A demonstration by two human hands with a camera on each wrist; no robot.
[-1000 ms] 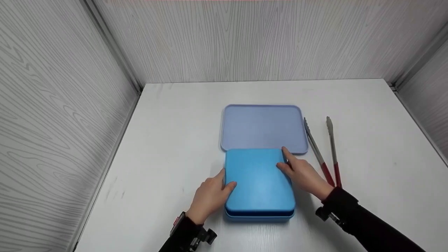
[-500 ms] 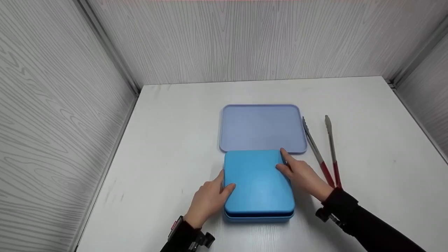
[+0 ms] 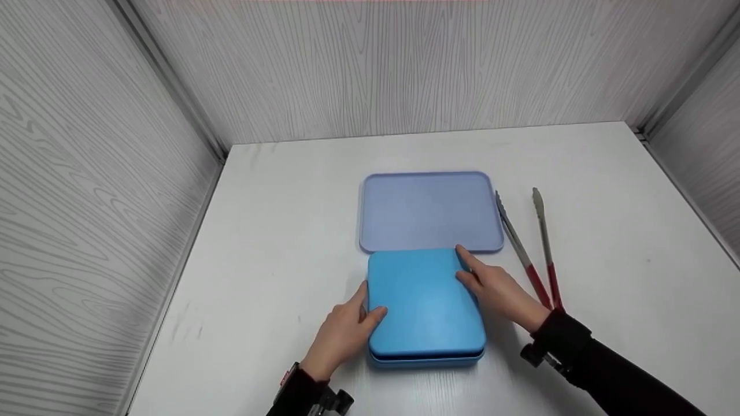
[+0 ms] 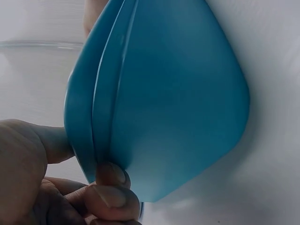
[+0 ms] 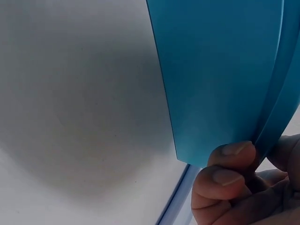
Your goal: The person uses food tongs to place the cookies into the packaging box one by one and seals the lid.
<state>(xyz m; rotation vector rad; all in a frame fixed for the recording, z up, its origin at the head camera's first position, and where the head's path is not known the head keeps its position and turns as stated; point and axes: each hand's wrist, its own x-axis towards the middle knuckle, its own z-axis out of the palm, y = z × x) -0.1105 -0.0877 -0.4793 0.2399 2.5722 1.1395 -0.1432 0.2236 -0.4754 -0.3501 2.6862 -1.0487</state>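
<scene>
A light blue rectangular box [image 3: 428, 363] lies on the white table with its matching lid [image 3: 425, 300] on top. A dark gap shows between lid and base along the near edge. My left hand [image 3: 341, 335] holds the lid's left side, thumb on top; in the left wrist view its fingertips [image 4: 112, 194] curl in at the seam. At the far right corner, my right hand [image 3: 500, 292] pinches the lid, its thumb and index finger on the top and edge. The right wrist view has its fingertips [image 5: 229, 161] bent against the seam. The box's inside is hidden.
A lavender tray [image 3: 430, 211] lies flat right behind the box. To its right are spread tongs [image 3: 520, 248] with metal arms and red handles, partly covered by the right sleeve [image 3: 601, 358]. Grey wood-grain panels [image 3: 370, 69] wall the table at the back and sides.
The head view has shifted slightly. Both hands keep their hold on the lid, and the right index fingertip sits a little farther left along the far edge.
</scene>
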